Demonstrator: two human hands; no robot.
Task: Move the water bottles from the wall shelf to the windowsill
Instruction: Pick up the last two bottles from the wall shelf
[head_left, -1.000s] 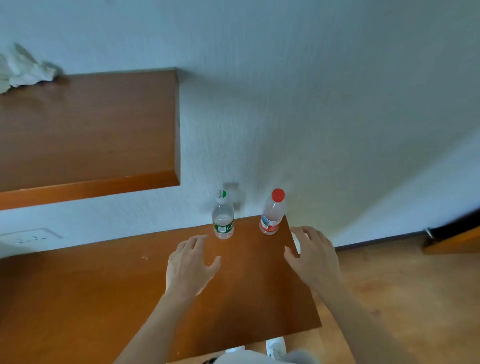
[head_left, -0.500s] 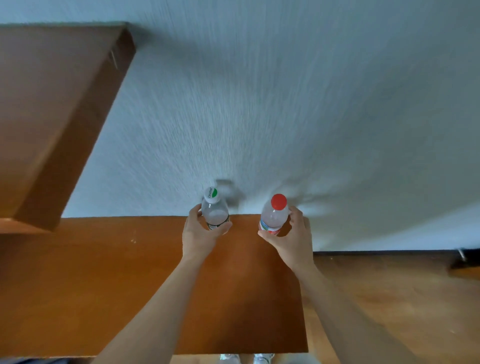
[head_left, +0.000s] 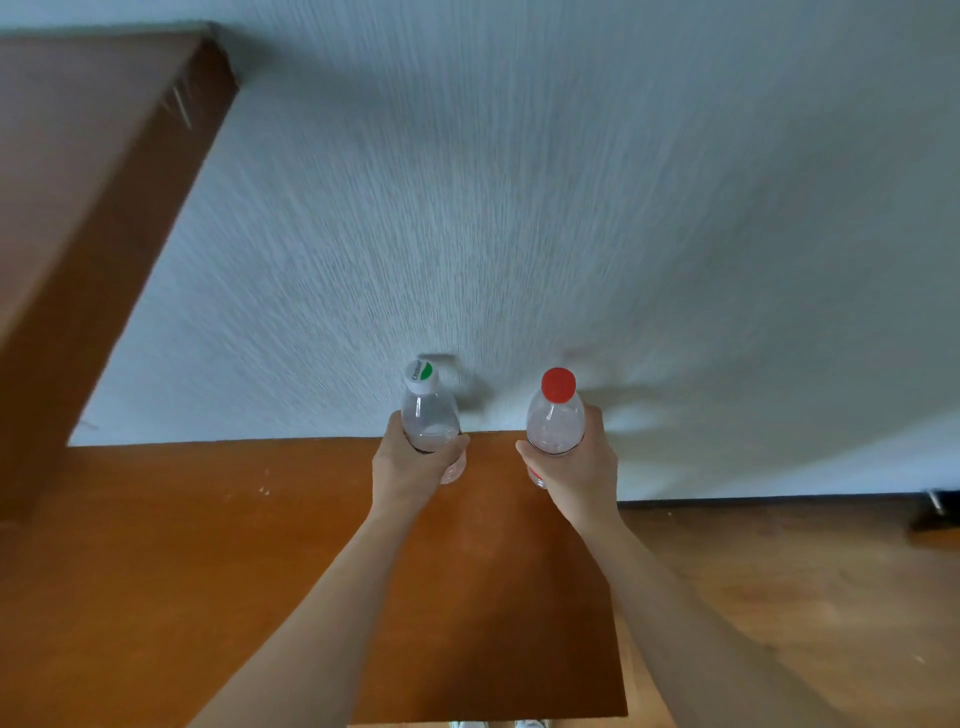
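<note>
head cam showed both bottles already in hand over the far edge of the wall shelf (head_left: 208, 571), right by the white wall (head_left: 571, 182). the green-and-white capped bottle (head_left: 427, 415) sat upright in the left hand (head_left: 410, 470), fingers (head_left: 457, 447) clenched round its lower body, cap poking up clear of the grip. the red capped bottle (head_left: 556, 415) was upright too, wrapped the same way by the right hand (head_left: 576, 467), out near the shelf's right corner. couldn't tell if the bases were touching the wood or just off it, the hands hid that. long axes ran straight up, each hand gripping from the near side, so my guess was the next move is a plain lift up and back. no windowsill in view, only wooden floor (head_left: 779, 597) off to the right and a second shelf (head_left: 78, 208) upper left.
</note>
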